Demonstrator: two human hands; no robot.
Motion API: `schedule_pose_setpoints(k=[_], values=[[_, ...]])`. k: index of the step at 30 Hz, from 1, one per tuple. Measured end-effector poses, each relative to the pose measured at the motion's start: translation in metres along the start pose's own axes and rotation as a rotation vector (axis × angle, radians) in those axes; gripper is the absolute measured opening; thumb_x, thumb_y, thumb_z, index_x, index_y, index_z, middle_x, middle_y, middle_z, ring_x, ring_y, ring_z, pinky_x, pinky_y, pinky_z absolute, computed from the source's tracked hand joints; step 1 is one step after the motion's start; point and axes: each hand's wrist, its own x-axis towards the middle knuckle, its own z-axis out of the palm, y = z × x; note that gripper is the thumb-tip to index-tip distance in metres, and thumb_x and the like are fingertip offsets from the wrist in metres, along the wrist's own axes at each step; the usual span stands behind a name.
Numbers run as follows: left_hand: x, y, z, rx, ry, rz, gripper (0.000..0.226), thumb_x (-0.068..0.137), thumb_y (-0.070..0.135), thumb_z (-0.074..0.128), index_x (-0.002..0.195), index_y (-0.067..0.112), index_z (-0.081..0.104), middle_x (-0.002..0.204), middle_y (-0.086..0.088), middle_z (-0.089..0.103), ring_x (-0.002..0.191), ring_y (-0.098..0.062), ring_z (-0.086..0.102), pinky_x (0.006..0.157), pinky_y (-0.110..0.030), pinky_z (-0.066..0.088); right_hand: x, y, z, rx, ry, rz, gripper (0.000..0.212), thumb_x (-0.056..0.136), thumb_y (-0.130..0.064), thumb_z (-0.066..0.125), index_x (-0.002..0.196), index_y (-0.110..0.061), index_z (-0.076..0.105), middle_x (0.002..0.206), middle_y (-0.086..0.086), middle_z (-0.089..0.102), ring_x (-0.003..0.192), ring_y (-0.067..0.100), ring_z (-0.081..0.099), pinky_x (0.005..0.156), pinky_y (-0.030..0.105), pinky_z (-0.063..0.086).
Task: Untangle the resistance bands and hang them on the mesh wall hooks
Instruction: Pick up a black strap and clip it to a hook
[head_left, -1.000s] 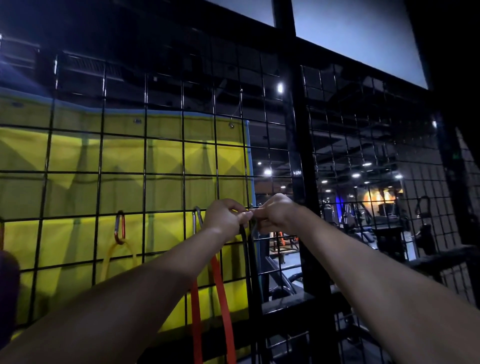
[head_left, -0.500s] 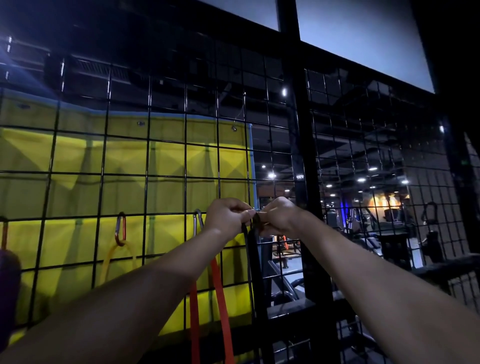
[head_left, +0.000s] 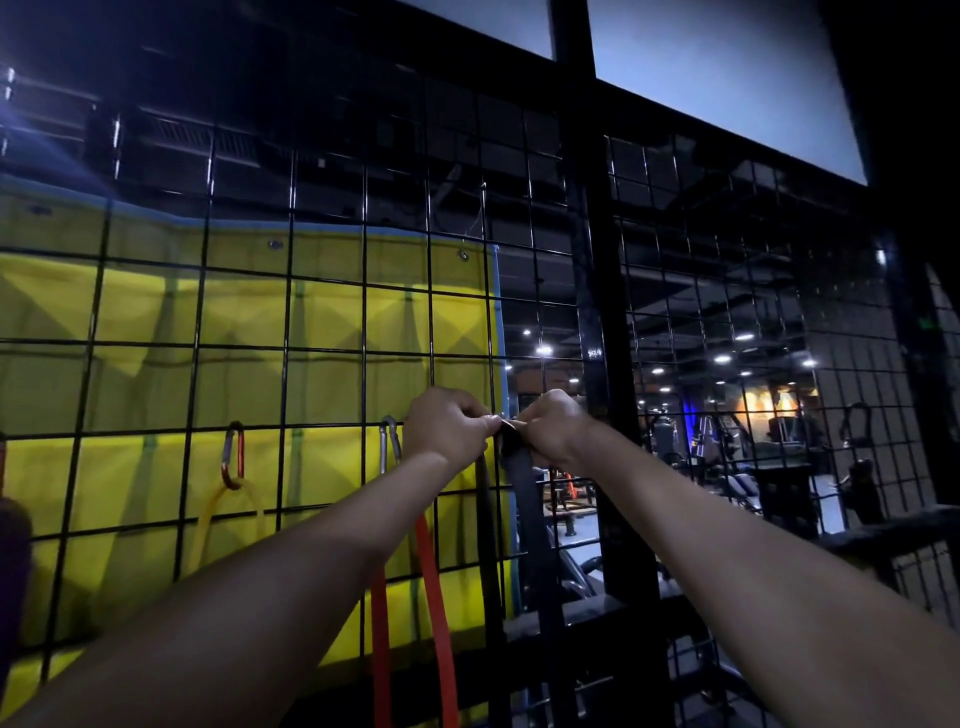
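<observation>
Both hands are up at the black wire mesh wall (head_left: 322, 343), knuckles toward us, meeting near the right edge of the panel just left of the thick black upright post (head_left: 602, 364). The left hand (head_left: 449, 428) has its fingers curled and pinching, the right hand (head_left: 553, 428) likewise curled, and between them they nip the top loop of the wide black rubber resistance band (head_left: 524, 499), which drops straight down from the fingers along the mesh. Whether a hook sits under those fingers I cannot tell; the spot is dark and covered. The risk, I'd judge, is here: if the loop is only laid against a wire and not fully seated, letting go would send the heavy band sliding to the floor, and a stretched band could snap back at the fingers. It could also catch its neighbour, the flat orange-red rubber band (head_left: 434, 613) hanging from the silver metal carabiner (head_left: 389, 447) just left of the left hand, and tangle again. The black band looks broad, matte and thick, hanging in two dark strands, flat and without visible twists as far as the gloom allows. Further left a thin yellow rubber band (head_left: 228, 514) hangs from a red metal carabiner (head_left: 234, 457), with a yellow fabric sheet (head_left: 156, 322) behind the mesh.
</observation>
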Motion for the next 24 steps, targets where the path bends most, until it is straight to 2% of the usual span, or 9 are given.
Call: schedule_pose_setpoints(k=[2, 5, 9, 12, 14, 17, 19, 21, 24], values=[[-0.001, -0.002, 0.000, 0.092, -0.022, 0.005, 0.016, 0.082, 0.023, 0.069, 0.071, 0.012, 0.071, 0.075, -0.009, 0.072, 0.073, -0.026, 0.070, 0.070, -0.044, 0.059, -0.001, -0.001, 0.001, -0.011, 0.013, -0.006, 0.020, 0.093, -0.011, 0.055, 0.073, -0.006, 0.057, 0.027, -0.013, 0.047, 0.025, -0.002, 0.045, 0.031, 0.010, 0.036], [-0.005, -0.006, 0.000, 0.197, -0.055, 0.031, 0.014, 0.085, 0.023, 0.065, 0.077, 0.013, 0.071, 0.079, -0.006, 0.072, 0.073, -0.022, 0.069, 0.072, -0.041, 0.059, 0.003, 0.001, 0.002, 0.001, 0.056, -0.002, 0.027, 0.088, -0.021, 0.064, 0.084, 0.006, 0.064, 0.029, -0.005, 0.048, 0.022, 0.002, 0.038, 0.029, 0.012, 0.029], [-0.011, -0.006, -0.001, 0.221, -0.083, 0.045, 0.014, 0.086, 0.021, 0.064, 0.091, 0.011, 0.072, 0.090, -0.007, 0.072, 0.078, -0.023, 0.069, 0.074, -0.042, 0.058, 0.006, 0.002, 0.003, -0.027, 0.055, 0.005, 0.041, 0.086, -0.028, 0.066, 0.095, 0.012, 0.065, 0.063, 0.012, 0.057, 0.036, 0.009, 0.042, 0.036, 0.019, 0.032], [-0.014, -0.010, -0.003, 0.204, -0.106, 0.026, 0.011, 0.083, 0.019, 0.068, 0.089, 0.011, 0.071, 0.090, -0.009, 0.071, 0.080, -0.025, 0.069, 0.075, -0.042, 0.058, 0.006, 0.002, 0.003, -0.018, 0.047, 0.004, 0.040, 0.086, -0.027, 0.066, 0.096, 0.012, 0.064, 0.070, 0.014, 0.056, 0.042, 0.012, 0.045, 0.041, 0.020, 0.038], [-0.019, -0.013, -0.003, 0.197, -0.128, 0.006, 0.004, 0.081, 0.016, 0.068, 0.081, 0.013, 0.070, 0.085, -0.010, 0.071, 0.080, -0.025, 0.069, 0.076, -0.042, 0.058, 0.006, 0.002, 0.003, -0.006, 0.062, 0.002, 0.040, 0.085, -0.026, 0.068, 0.094, 0.013, 0.064, 0.061, 0.011, 0.059, 0.043, 0.012, 0.050, 0.046, 0.021, 0.043], [-0.029, -0.012, -0.002, 0.267, -0.142, 0.047, 0.005, 0.083, 0.017, 0.066, 0.084, 0.015, 0.070, 0.082, -0.004, 0.070, 0.078, -0.020, 0.067, 0.074, -0.035, 0.057, 0.003, 0.001, 0.002, -0.020, 0.059, 0.004, 0.031, 0.086, -0.023, 0.066, 0.065, -0.002, 0.059, 0.029, -0.005, 0.044, 0.023, 0.004, 0.035, 0.033, 0.013, 0.030], [-0.034, -0.011, 0.000, 0.303, -0.126, 0.074, 0.007, 0.083, 0.018, 0.066, 0.087, 0.016, 0.071, 0.079, 0.000, 0.068, 0.076, -0.017, 0.064, 0.070, -0.030, 0.054, 0.000, -0.001, 0.002, -0.024, 0.043, -0.002, 0.038, 0.088, -0.021, 0.063, 0.056, -0.007, 0.049, 0.026, -0.007, 0.040, 0.022, 0.004, 0.033, 0.034, 0.014, 0.029], [-0.038, -0.013, 0.004, 0.290, -0.119, 0.072, 0.010, 0.082, 0.016, 0.068, 0.090, 0.014, 0.072, 0.083, 0.002, 0.068, 0.078, -0.014, 0.064, 0.071, -0.028, 0.054, -0.003, -0.001, 0.002, -0.005, 0.019, -0.008, 0.035, 0.090, -0.017, 0.060, 0.059, -0.006, 0.050, 0.026, -0.006, 0.043, 0.022, 0.003, 0.038, 0.034, 0.017, 0.033], [-0.043, -0.019, 0.014, 0.206, -0.124, 0.040, 0.017, 0.080, 0.011, 0.070, 0.097, 0.010, 0.071, 0.093, -0.002, 0.072, 0.081, -0.014, 0.064, 0.079, -0.028, 0.054, -0.005, 0.003, 0.002, 0.122, 0.010, -0.007, 0.022, 0.090, -0.008, 0.059, 0.071, 0.003, 0.055, 0.027, -0.005, 0.046, 0.023, 0.002, 0.042, 0.029, 0.012, 0.032]])
